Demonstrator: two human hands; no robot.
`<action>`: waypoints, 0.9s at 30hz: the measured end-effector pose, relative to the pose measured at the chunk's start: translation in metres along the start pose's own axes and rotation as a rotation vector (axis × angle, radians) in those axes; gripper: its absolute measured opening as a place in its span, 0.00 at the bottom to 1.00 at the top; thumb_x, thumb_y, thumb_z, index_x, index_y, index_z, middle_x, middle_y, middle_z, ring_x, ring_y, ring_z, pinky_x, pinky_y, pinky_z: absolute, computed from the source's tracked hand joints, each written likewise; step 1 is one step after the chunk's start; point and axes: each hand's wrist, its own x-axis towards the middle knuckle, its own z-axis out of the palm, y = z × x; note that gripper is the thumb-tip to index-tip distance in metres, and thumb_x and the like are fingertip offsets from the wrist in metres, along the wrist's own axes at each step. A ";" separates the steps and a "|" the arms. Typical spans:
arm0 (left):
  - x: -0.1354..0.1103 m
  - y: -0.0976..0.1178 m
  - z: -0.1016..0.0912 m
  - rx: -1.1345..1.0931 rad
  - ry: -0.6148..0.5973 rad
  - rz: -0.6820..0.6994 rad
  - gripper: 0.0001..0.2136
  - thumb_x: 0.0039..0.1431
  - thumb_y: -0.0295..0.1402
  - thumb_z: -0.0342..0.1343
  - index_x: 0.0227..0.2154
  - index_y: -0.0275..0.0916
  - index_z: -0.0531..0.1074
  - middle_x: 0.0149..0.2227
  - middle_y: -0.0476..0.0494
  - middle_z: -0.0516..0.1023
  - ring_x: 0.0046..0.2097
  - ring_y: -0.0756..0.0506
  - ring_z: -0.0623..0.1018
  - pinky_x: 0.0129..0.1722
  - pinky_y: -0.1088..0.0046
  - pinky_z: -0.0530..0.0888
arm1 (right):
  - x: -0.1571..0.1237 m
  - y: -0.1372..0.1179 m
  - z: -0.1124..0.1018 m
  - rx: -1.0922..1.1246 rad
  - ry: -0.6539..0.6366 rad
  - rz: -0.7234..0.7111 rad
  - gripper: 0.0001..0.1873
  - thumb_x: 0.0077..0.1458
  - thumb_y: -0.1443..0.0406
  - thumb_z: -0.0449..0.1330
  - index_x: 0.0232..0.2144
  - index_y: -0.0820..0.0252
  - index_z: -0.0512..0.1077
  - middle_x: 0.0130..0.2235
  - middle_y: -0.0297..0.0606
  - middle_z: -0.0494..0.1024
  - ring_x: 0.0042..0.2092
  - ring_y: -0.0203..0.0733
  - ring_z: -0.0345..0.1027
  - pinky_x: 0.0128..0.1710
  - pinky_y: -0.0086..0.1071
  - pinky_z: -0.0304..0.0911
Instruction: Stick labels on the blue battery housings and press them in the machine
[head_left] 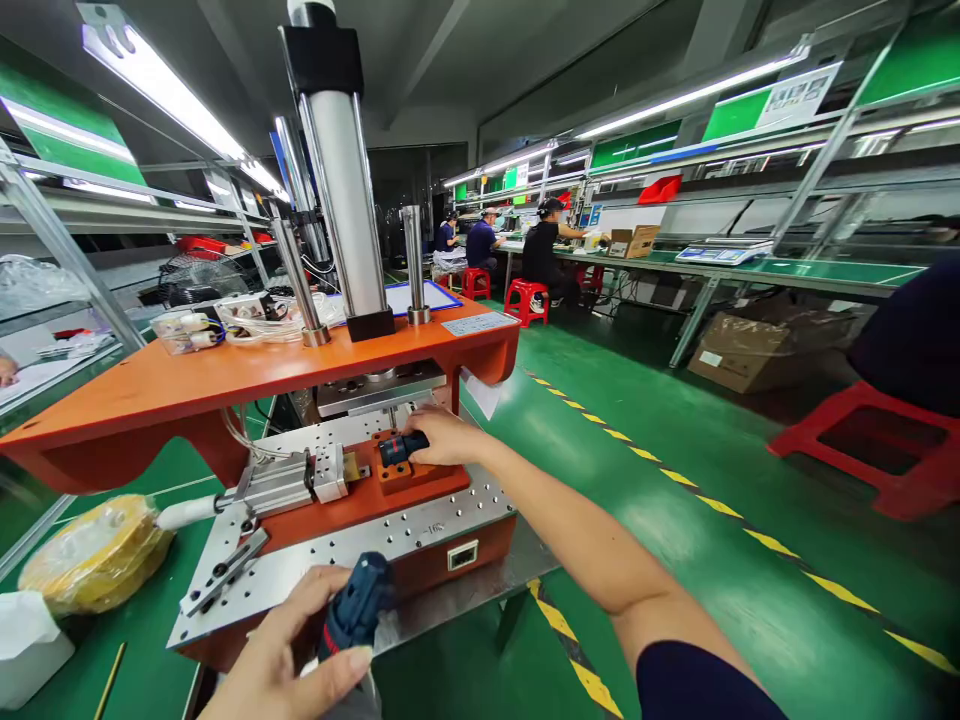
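In the lower middle, my left hand (292,640) is closed around a dark blue cylindrical housing (360,600), with its blurred end tilted up. Farther forward, my right hand (448,437) reaches under the press and grips the right end of a similar dark housing (396,449) with red marks. That housing lies on its side at an orange fixture block (394,478). To its left, a silver pneumatic cylinder (289,482) points at the block. The perforated metal base plate (360,538) lies beneath. My right fingertips are partly hidden behind the housing.
An orange press top plate (202,372) with a tall upright cylinder (341,190) overhangs the fixture. A roll of yellow tape (97,560) and a white box (30,645) sit at left. Red stools (877,440) and seated people (544,245) are to the right and back.
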 end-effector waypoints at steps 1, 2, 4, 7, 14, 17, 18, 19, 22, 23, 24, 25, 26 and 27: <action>0.013 0.004 0.001 0.134 -0.023 0.100 0.24 0.51 0.51 0.66 0.50 0.46 0.78 0.56 0.42 0.78 0.59 0.34 0.76 0.59 0.59 0.73 | 0.000 0.001 0.001 0.008 0.003 -0.001 0.13 0.37 0.69 0.76 0.28 0.56 0.78 0.28 0.32 0.79 0.33 0.43 0.72 0.36 0.34 0.66; 0.025 0.008 0.002 0.260 -0.019 0.185 0.23 0.54 0.48 0.64 0.51 0.46 0.77 0.57 0.41 0.78 0.59 0.35 0.76 0.59 0.60 0.74 | -0.002 0.000 0.001 0.015 0.019 0.008 0.13 0.39 0.68 0.76 0.29 0.56 0.78 0.29 0.32 0.79 0.33 0.43 0.73 0.37 0.34 0.67; 0.050 0.014 0.004 0.468 0.034 0.313 0.21 0.58 0.42 0.61 0.53 0.45 0.75 0.56 0.39 0.79 0.58 0.35 0.77 0.57 0.59 0.75 | -0.011 -0.007 -0.001 0.021 0.089 0.055 0.13 0.47 0.67 0.73 0.36 0.57 0.78 0.35 0.36 0.81 0.39 0.46 0.75 0.41 0.37 0.69; 0.089 0.025 0.009 0.662 0.094 0.419 0.20 0.60 0.35 0.58 0.55 0.40 0.73 0.55 0.37 0.79 0.56 0.35 0.79 0.56 0.58 0.76 | -0.037 -0.025 -0.008 0.028 0.263 0.165 0.19 0.59 0.69 0.63 0.53 0.58 0.72 0.50 0.46 0.78 0.52 0.50 0.73 0.50 0.42 0.70; 0.165 0.053 0.025 0.945 -0.025 0.392 0.21 0.65 0.28 0.51 0.60 0.32 0.69 0.55 0.31 0.79 0.56 0.37 0.79 0.56 0.61 0.74 | -0.123 -0.062 -0.024 0.056 0.686 0.420 0.20 0.65 0.68 0.57 0.58 0.54 0.69 0.53 0.46 0.75 0.55 0.50 0.71 0.58 0.47 0.68; 0.181 0.045 0.036 0.966 -0.038 0.392 0.21 0.68 0.31 0.49 0.61 0.27 0.67 0.59 0.26 0.75 0.61 0.34 0.75 0.60 0.57 0.70 | -0.157 -0.059 -0.029 -0.002 0.738 0.510 0.20 0.64 0.66 0.59 0.58 0.54 0.70 0.53 0.46 0.76 0.55 0.50 0.72 0.57 0.47 0.69; 0.185 0.041 0.041 0.978 -0.038 0.396 0.22 0.69 0.33 0.48 0.61 0.26 0.67 0.62 0.24 0.72 0.64 0.33 0.72 0.63 0.54 0.67 | -0.165 -0.056 -0.029 -0.013 0.757 0.539 0.20 0.64 0.65 0.60 0.57 0.55 0.70 0.53 0.46 0.76 0.55 0.51 0.72 0.57 0.47 0.69; 0.188 0.038 0.045 0.999 -0.032 0.402 0.23 0.69 0.36 0.48 0.61 0.26 0.67 0.64 0.24 0.69 0.66 0.32 0.68 0.65 0.51 0.63 | -0.171 -0.053 -0.029 -0.010 0.777 0.573 0.19 0.64 0.64 0.60 0.57 0.55 0.71 0.53 0.47 0.76 0.54 0.51 0.72 0.56 0.47 0.69; 0.189 0.028 0.052 1.105 0.016 0.434 0.26 0.69 0.42 0.49 0.62 0.27 0.67 0.65 0.26 0.67 0.68 0.30 0.64 0.68 0.45 0.54 | -0.178 -0.040 -0.021 0.144 0.822 0.679 0.19 0.63 0.59 0.61 0.54 0.58 0.73 0.52 0.48 0.77 0.53 0.51 0.73 0.54 0.45 0.70; 0.185 0.023 0.048 1.138 0.060 0.454 0.27 0.68 0.43 0.49 0.62 0.28 0.67 0.65 0.27 0.67 0.68 0.30 0.64 0.69 0.44 0.53 | -0.179 -0.036 -0.017 0.240 0.822 0.723 0.19 0.63 0.57 0.61 0.52 0.59 0.73 0.50 0.47 0.79 0.51 0.50 0.74 0.52 0.43 0.71; 0.178 0.016 0.041 1.158 0.117 0.484 0.28 0.68 0.45 0.49 0.62 0.30 0.67 0.66 0.28 0.66 0.69 0.30 0.63 0.69 0.43 0.52 | -0.180 -0.031 -0.013 0.339 0.816 0.771 0.19 0.63 0.54 0.61 0.50 0.60 0.74 0.48 0.46 0.80 0.48 0.49 0.75 0.49 0.41 0.72; 0.169 0.005 0.029 1.161 0.194 0.513 0.29 0.68 0.47 0.48 0.62 0.30 0.67 0.67 0.28 0.65 0.69 0.29 0.62 0.69 0.43 0.52 | -0.182 -0.027 -0.008 0.414 0.809 0.814 0.20 0.63 0.52 0.60 0.48 0.61 0.74 0.46 0.46 0.81 0.46 0.49 0.76 0.46 0.40 0.73; 0.156 -0.009 0.013 1.146 0.286 0.555 0.29 0.68 0.48 0.47 0.63 0.32 0.66 0.68 0.28 0.63 0.70 0.29 0.60 0.68 0.43 0.53 | -0.185 -0.022 -0.003 0.483 0.799 0.859 0.21 0.63 0.50 0.59 0.45 0.61 0.75 0.43 0.45 0.81 0.44 0.48 0.76 0.44 0.39 0.74; 0.142 -0.026 -0.006 1.128 0.357 0.607 0.30 0.69 0.48 0.46 0.64 0.31 0.65 0.68 0.27 0.61 0.71 0.30 0.58 0.68 0.43 0.55 | -0.190 -0.016 0.002 0.542 0.786 0.905 0.22 0.63 0.48 0.57 0.41 0.62 0.75 0.39 0.44 0.81 0.42 0.48 0.77 0.41 0.39 0.74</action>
